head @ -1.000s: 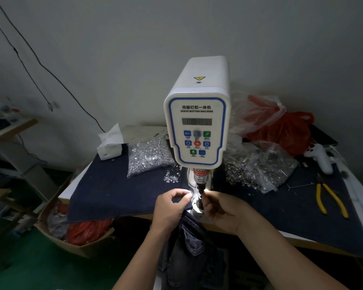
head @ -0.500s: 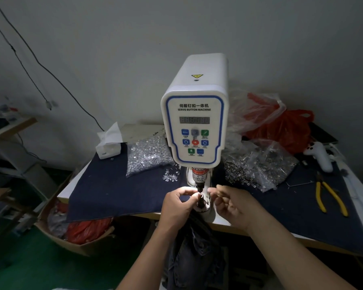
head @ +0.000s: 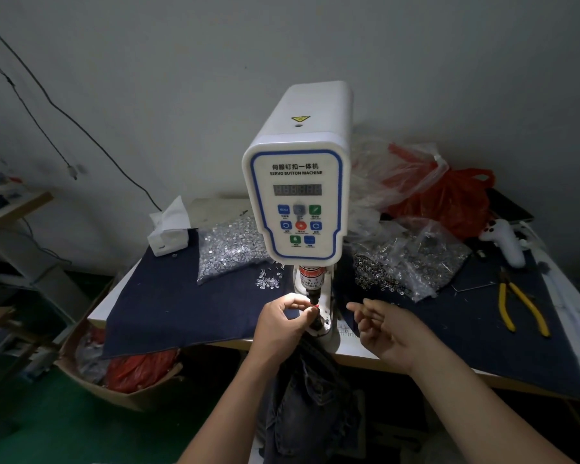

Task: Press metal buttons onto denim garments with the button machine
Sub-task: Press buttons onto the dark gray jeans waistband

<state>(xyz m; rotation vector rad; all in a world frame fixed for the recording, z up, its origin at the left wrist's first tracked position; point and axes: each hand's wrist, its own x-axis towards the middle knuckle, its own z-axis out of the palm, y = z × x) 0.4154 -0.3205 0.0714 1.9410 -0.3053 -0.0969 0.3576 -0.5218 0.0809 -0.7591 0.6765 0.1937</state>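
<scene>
Centrally, the left hand (head: 282,324) pinched something small, unclear what, under the button machine (head: 298,195); the right hand (head: 387,326), fingers loosely curled and holding nothing, hovered just right, above hanging denim (head: 310,396).

A white table (head: 355,354) carries a dark blue cloth (head: 168,306). On the cloth lie two bags of metal buttons (head: 226,247), a tissue box (head: 168,234), yellow pliers (head: 519,304) and the button machine (head: 300,195).
</scene>
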